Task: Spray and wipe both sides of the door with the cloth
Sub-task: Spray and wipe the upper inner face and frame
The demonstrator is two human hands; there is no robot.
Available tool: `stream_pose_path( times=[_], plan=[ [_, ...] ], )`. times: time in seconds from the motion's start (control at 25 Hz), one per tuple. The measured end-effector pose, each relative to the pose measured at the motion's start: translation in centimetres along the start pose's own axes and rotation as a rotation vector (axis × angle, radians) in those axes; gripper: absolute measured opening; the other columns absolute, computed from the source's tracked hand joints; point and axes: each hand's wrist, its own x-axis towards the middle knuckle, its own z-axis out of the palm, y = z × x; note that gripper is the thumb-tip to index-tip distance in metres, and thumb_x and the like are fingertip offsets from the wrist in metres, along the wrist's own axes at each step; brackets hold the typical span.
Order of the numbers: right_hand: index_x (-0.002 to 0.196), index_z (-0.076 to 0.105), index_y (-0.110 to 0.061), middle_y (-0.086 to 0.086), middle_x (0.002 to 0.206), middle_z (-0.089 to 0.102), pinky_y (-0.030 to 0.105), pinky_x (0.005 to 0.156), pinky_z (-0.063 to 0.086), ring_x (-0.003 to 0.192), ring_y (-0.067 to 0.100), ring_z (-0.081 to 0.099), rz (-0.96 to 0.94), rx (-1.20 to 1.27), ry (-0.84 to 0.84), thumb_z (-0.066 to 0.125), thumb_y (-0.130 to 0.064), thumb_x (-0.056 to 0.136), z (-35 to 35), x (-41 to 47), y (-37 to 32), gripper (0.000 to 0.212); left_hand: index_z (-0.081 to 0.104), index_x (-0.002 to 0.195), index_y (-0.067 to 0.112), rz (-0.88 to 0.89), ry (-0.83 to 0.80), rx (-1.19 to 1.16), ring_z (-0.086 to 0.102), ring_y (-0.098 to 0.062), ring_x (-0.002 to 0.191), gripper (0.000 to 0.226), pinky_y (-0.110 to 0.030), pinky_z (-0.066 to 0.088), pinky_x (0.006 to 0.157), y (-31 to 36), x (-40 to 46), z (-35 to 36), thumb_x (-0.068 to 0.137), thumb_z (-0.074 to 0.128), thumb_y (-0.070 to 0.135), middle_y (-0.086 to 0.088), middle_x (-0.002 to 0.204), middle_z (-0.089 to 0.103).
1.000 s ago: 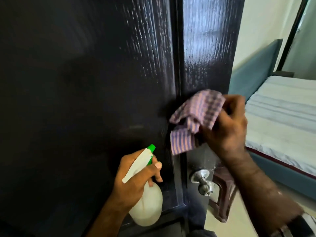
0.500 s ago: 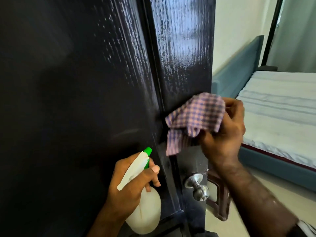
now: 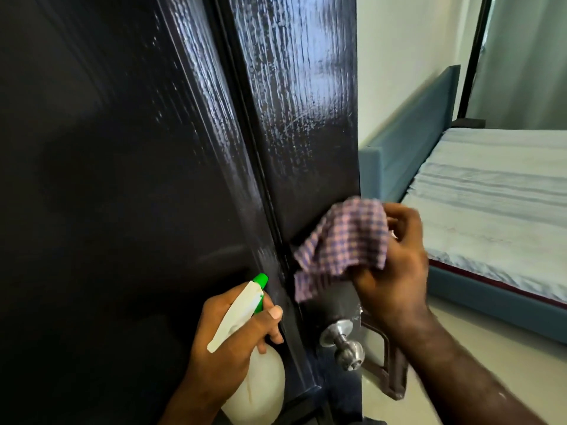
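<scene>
A glossy black door [image 3: 138, 167] fills the left and middle of the head view, its right stile wet with spray streaks. My right hand [image 3: 395, 265] grips a bunched purple checked cloth [image 3: 346, 240] and presses it against the stile near the door's free edge, just above the silver knob [image 3: 345, 345]. My left hand [image 3: 230, 338] holds a white spray bottle [image 3: 254, 391] with a green nozzle tip, pointed at the door panel low down.
Past the door's edge lies a bed [image 3: 497, 204] with a pale striped sheet and a blue frame. A white wall [image 3: 399, 56] and grey curtain [image 3: 527, 56] stand behind it. A dark brown stool leg [image 3: 389, 363] shows below the knob.
The view has shifted, so the door's edge sits further left in frame. My right hand keeps the cloth on the stile above the knob, slightly lower. The left hand holds still.
</scene>
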Motion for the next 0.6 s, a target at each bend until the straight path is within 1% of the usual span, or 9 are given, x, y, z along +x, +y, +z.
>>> stream_pose_path(
  times=[0.08, 0.12, 0.16, 0.24, 0.32, 0.4, 0.48, 0.52, 0.6],
  plan=[
    [0.111, 0.069, -0.021, 0.013, 0.134, 0.053, 0.002, 0.092, 0.04, 0.103, -0.012, 0.05, 0.12, 0.061, 0.152, 0.078, -0.006, 0.082, 1.3, 1.0, -2.5, 0.034, 0.069, 0.075, 0.01, 0.001, -0.013, -0.012, 0.07, -0.038, 0.061, 0.027, -0.034, 0.051, 0.05, -0.4, -0.1, 0.5, 0.078, 0.074, 0.036, -0.02, 0.064, 0.067],
    [0.115, 0.07, -0.02, 0.018, 0.137, 0.052, 0.004, 0.098, 0.039, 0.111, -0.016, 0.048, 0.122, 0.046, 0.14, 0.079, -0.005, 0.084, 1.8, 0.1, -2.9, 0.035, 0.069, 0.076, 0.008, -0.004, -0.018, -0.023, 0.069, -0.038, 0.061, 0.027, -0.035, 0.051, 0.05, -0.5, -0.2, 0.7, 0.078, 0.074, 0.035, -0.021, 0.064, 0.067],
    [0.119, 0.073, -0.015, 0.022, 0.143, 0.048, 0.005, 0.105, 0.038, 0.123, -0.016, 0.045, 0.084, 0.008, 0.065, 0.082, -0.005, 0.084, 1.8, -1.5, -2.8, 0.037, 0.069, 0.076, 0.007, -0.012, -0.02, -0.033, 0.069, -0.039, 0.061, 0.028, -0.036, 0.051, 0.049, -0.7, -0.3, 0.7, 0.078, 0.074, 0.035, -0.022, 0.064, 0.066],
    [0.124, 0.075, -0.011, 0.02, 0.154, 0.042, 0.008, 0.112, 0.037, 0.135, 0.001, 0.047, -0.005, -0.09, -0.207, 0.092, -0.007, 0.077, 0.6, -4.7, -1.7, 0.05, 0.068, 0.075, 0.006, -0.026, -0.015, -0.032, 0.068, -0.04, 0.061, 0.03, -0.035, 0.05, 0.05, -0.8, -0.5, 0.5, 0.077, 0.074, 0.035, -0.023, 0.064, 0.066],
    [0.125, 0.069, -0.026, 0.006, 0.149, 0.047, 0.005, 0.103, 0.04, 0.123, 0.013, 0.057, -0.014, -0.152, -0.368, 0.096, -0.009, 0.072, -0.9, -5.9, 0.5, 0.061, 0.069, 0.074, 0.007, -0.025, -0.014, -0.007, 0.069, -0.039, 0.062, 0.03, -0.035, 0.051, 0.051, -0.9, -0.6, 0.2, 0.078, 0.073, 0.037, -0.022, 0.064, 0.067],
    [0.115, 0.059, -0.04, -0.007, 0.127, 0.059, 0.0, 0.083, 0.042, 0.102, 0.015, 0.068, 0.247, -0.019, -0.225, 0.093, -0.023, 0.074, -1.8, -5.1, 1.3, 0.056, 0.07, 0.074, 0.01, -0.028, -0.005, 0.011, 0.07, -0.037, 0.063, 0.029, -0.036, 0.053, 0.052, -0.9, -0.9, 0.0, 0.078, 0.073, 0.039, -0.02, 0.065, 0.068],
    [0.107, 0.052, -0.044, -0.008, 0.109, 0.065, 0.014, 0.074, 0.049, 0.09, 0.008, 0.068, 0.414, 0.084, -0.063, 0.084, -0.044, 0.074, -1.3, -5.0, 0.8, 0.047, 0.071, 0.075, 0.011, -0.033, 0.005, 0.012, 0.07, -0.036, 0.063, 0.029, -0.037, 0.054, 0.053, -1.0, -1.2, -0.1, 0.079, 0.073, 0.04, -0.02, 0.066, 0.068],
    [0.107, 0.051, -0.043, -0.011, 0.107, 0.065, 0.022, 0.074, 0.053, 0.088, 0.002, 0.067, 0.415, 0.07, -0.05, 0.083, -0.045, 0.076, -0.7, -5.8, 0.2, 0.045, 0.071, 0.075, 0.012, -0.036, 0.008, 0.008, 0.07, -0.036, 0.063, 0.029, -0.036, 0.054, 0.053, -1.0, -1.4, -0.1, 0.079, 0.073, 0.04, -0.02, 0.066, 0.068],
    [0.113, 0.049, -0.049, -0.013, 0.109, 0.065, 0.031, 0.077, 0.06, 0.09, 0.0, 0.07, 0.399, 0.105, -0.195, 0.088, -0.031, 0.081, 1.1, -8.3, -1.5, 0.054, 0.071, 0.074, 0.012, -0.039, 0.02, -0.001, 0.069, -0.038, 0.062, 0.028, -0.035, 0.053, 0.052, -1.0, -1.7, 0.0, 0.078, 0.074, 0.041, -0.02, 0.065, 0.068]
  ],
)
